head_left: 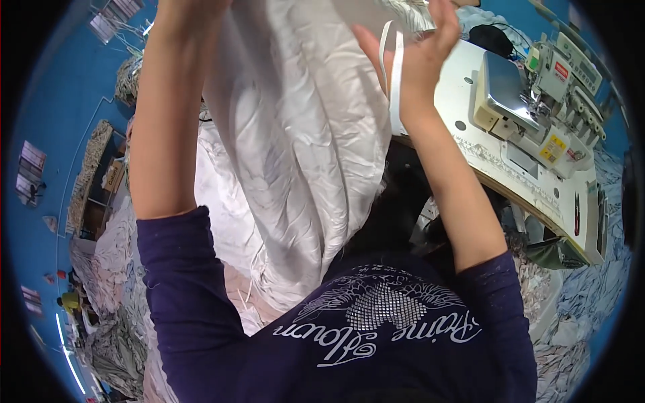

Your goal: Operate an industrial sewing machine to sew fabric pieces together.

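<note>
A large white, crinkled piece of cloth (302, 127) hangs in front of me from the top edge down toward my lap. My left hand (195, 8) is raised at the upper left beside the cloth; its fingers are cut off by the picture's edge, so its grip cannot be seen. To the right of the cloth, my right hand (420, 64) is lifted with thumb and fingers spread apart. A narrow white strip (396, 80) loops at its thumb and runs down past the wrist.
At right, a sewing machine (547, 101) stands on a white table (453, 87) with a wooden edge. A dark item (490, 40) lies at its far side. Piles of cloth (114, 269) fill the left, and more cloth (571, 316) lies at lower right.
</note>
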Demonstrator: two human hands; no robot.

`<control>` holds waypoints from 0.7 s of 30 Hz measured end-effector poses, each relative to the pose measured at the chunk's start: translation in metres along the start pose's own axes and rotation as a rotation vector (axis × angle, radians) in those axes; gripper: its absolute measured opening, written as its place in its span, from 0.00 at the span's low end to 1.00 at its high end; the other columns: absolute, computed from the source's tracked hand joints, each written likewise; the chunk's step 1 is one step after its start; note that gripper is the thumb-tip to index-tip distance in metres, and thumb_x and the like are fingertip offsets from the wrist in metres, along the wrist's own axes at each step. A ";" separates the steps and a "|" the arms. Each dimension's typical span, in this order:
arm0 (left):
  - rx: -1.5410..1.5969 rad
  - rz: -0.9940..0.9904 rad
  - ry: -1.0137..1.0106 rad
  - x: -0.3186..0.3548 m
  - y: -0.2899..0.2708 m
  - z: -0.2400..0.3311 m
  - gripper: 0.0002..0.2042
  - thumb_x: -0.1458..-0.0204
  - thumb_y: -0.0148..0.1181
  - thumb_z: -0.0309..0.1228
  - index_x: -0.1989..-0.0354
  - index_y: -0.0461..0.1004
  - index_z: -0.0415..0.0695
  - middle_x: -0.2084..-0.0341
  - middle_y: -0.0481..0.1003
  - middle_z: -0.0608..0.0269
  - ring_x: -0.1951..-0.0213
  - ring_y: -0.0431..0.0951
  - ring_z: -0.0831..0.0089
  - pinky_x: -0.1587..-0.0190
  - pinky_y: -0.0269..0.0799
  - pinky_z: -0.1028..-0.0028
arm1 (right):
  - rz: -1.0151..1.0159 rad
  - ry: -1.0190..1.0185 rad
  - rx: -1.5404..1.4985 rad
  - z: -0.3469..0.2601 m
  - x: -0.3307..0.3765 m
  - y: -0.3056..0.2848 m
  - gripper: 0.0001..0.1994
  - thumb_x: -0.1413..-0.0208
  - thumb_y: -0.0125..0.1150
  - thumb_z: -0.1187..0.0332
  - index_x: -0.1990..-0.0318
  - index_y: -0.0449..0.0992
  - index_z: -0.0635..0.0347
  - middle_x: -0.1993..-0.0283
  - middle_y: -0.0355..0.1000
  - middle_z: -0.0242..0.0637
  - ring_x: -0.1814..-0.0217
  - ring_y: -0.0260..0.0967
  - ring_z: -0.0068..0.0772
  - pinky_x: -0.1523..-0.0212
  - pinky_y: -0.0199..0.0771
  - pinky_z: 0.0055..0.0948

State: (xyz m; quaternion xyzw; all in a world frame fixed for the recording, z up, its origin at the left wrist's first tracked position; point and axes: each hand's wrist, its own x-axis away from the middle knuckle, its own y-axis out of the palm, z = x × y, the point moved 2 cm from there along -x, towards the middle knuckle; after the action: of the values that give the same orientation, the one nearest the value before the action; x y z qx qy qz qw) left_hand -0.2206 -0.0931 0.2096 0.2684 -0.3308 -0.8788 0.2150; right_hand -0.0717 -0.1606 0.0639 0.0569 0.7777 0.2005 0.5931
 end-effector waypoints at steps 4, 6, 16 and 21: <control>-0.962 0.086 0.647 -0.009 -0.016 -0.025 0.11 0.40 0.42 0.33 0.58 0.69 0.42 0.57 0.73 0.60 0.54 0.73 0.69 0.51 0.68 0.69 | -0.564 1.043 -1.215 0.108 0.039 0.055 0.12 0.53 0.55 0.75 0.59 0.73 0.69 0.67 0.73 0.45 0.61 0.71 0.35 0.55 0.67 0.26; -1.120 0.318 0.554 0.021 -0.037 -0.006 0.10 0.40 0.45 0.34 0.59 0.69 0.41 0.61 0.75 0.60 0.59 0.75 0.70 0.57 0.72 0.72 | -0.651 0.527 -0.790 0.072 0.022 0.054 0.10 0.48 0.53 0.73 0.60 0.75 0.66 0.64 0.75 0.41 0.61 0.71 0.31 0.58 0.68 0.25; -1.905 0.295 -0.172 0.021 -0.112 -0.018 0.21 0.58 0.65 0.32 0.55 0.68 0.38 0.64 0.71 0.62 0.59 0.69 0.73 0.54 0.66 0.71 | -1.012 0.411 -1.041 -0.022 -0.040 0.038 0.09 0.49 0.52 0.70 0.62 0.74 0.63 0.71 0.73 0.43 0.70 0.70 0.36 0.67 0.68 0.29; -1.893 0.460 0.330 0.012 -0.047 -0.017 0.15 0.42 0.46 0.38 0.59 0.74 0.41 0.71 0.77 0.59 0.70 0.77 0.68 0.63 0.71 0.70 | -0.888 0.711 -0.712 0.002 0.078 -0.013 0.37 0.60 0.72 0.65 0.45 0.56 0.67 0.53 0.60 0.43 0.54 0.61 0.35 0.52 0.64 0.32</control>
State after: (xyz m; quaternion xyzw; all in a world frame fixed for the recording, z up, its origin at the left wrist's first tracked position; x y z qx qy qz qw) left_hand -0.2288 -0.0748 0.1624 0.0342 0.4986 -0.6691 0.5500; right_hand -0.0905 -0.1462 -0.0114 -0.5370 0.7617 0.1881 0.3098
